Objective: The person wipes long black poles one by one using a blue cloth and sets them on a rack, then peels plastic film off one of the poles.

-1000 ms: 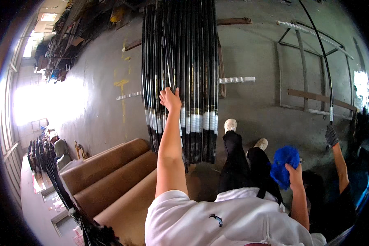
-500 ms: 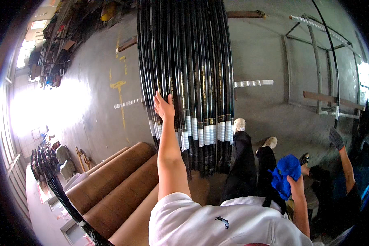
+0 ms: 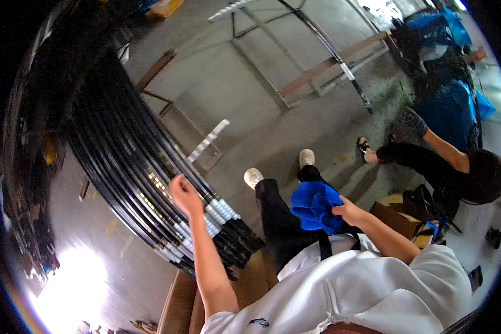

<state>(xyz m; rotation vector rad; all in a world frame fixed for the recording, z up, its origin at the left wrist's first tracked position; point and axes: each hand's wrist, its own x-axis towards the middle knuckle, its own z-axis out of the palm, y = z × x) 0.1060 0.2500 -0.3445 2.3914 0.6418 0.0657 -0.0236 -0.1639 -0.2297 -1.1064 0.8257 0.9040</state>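
Note:
A row of slim black poles (image 3: 122, 150) with gold markings lies side by side at my left, with whitish ribbed bands near their close ends. My left hand (image 3: 185, 196) is over the poles, just beyond the bands at the row's right part. Its fingers look bent but are smeared, and I cannot tell whether they grip a pole. In front of my waist, my right hand (image 3: 348, 211) is closed on the edge of a bunched blue cloth (image 3: 315, 207).
A white-wrapped bar (image 3: 209, 140) juts out right of the poles. Beyond stands a metal frame (image 3: 261, 83) with one black pole (image 3: 323, 44) across it. At right is a co-worker's gloved hand (image 3: 414, 121). A cardboard box (image 3: 395, 217) sits on the floor to my right.
My view has swung right, so the pole row now appears farther left and slanted. The left hand's spread fingers now look more bent. The blue cloth stays in my right hand.

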